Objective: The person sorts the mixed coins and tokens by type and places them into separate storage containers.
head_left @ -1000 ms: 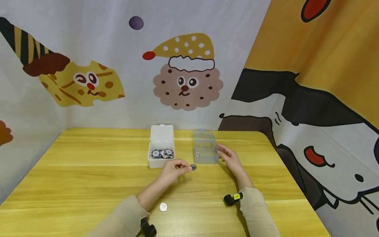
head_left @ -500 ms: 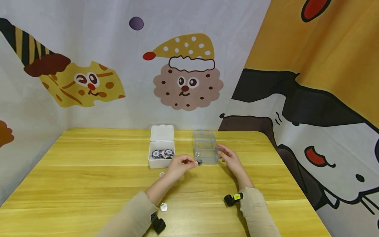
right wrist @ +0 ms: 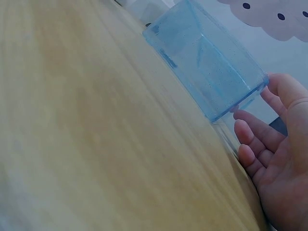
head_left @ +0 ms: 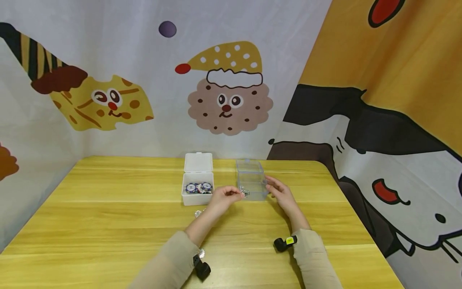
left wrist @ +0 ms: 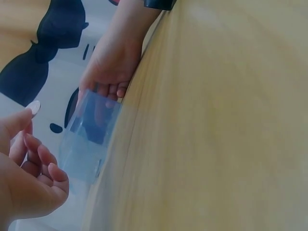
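In the head view, my left hand (head_left: pixel 221 200) pinches a small silver coin (head_left: pixel 247 193) between thumb and fingertips, at the near left corner of a clear plastic box (head_left: pixel 257 196). From the left wrist, the coin (left wrist: pixel 35 108) shows edge-on at the fingertips. The box's lid (head_left: pixel 249 165) stands open at the back. Another small silver piece shows inside, at its left, partly hidden. On the box's right side, my right hand (head_left: pixel 283 196) holds the wall; the right wrist view shows the thumb (right wrist: pixel 288 89) at a corner and the lower fingers curled.
Left of the clear box, a white box (head_left: pixel 197 199) with its lid up contains blue-and-white poker chips (head_left: pixel 199 188). Two silver coins lie on the wooden table (head_left: pixel 108 224): one near the white box (head_left: pixel 197 213), one partly behind the left wrist camera (head_left: pixel 202 269). A printed curtain hangs behind.
My left hand has carried the coin right and away from me, from the table in front to the clear box's near left corner. My right hand has stayed on the box.
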Demonstrator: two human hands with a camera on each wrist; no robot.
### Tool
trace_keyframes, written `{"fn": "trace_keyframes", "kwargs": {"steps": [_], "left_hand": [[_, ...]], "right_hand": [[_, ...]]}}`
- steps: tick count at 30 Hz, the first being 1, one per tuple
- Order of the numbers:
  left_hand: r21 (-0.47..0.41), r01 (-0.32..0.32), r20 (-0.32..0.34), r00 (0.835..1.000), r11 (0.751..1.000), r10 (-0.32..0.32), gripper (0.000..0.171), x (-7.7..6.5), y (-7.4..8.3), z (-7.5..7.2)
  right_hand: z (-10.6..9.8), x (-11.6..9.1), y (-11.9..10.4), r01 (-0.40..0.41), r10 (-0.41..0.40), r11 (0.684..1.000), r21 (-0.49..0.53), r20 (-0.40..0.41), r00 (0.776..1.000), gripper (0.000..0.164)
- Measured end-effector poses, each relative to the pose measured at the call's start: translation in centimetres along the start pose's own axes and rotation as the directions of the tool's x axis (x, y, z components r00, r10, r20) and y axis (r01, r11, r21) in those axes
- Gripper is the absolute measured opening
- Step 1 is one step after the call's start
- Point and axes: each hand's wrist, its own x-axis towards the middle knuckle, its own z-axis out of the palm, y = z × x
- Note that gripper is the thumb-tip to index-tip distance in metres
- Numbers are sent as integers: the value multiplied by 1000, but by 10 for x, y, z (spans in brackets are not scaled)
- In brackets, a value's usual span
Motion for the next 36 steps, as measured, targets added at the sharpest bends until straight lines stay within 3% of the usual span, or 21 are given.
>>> {"fn": "trace_keyframes", "kwargs": {"steps": [6,14,18,22,30,36], "left_hand": [[-32,15,-55,998,999,-17,15,15,-20,7],[-110,-14,-107,994,994,2,18,25,-22,17],[-164,-19,-135,991,986,-3,20,29,-25,20],[-175,-17,-191,981,984,-18,20,35,-25,22],[-200,-22,-290,956,980,-38,15,49,-30,26],[-201,-15,-328,943,979,-53,18,53,-28,28]], "right_hand": [[1,-1,1,25,-25,1000,-8,-10,1000,49],[1,-1,-2,-2,2,1000,16,-10,1000,47],[3,-7,-16,12,-12,1000,20,1,1000,45],[5,-13,-30,14,-14,1000,0,10,1000,45],[7,-13,-34,8,-8,1000,6,16,1000,45],[6,-13,-35,14,-14,1000,-1,15,1000,45]]}}
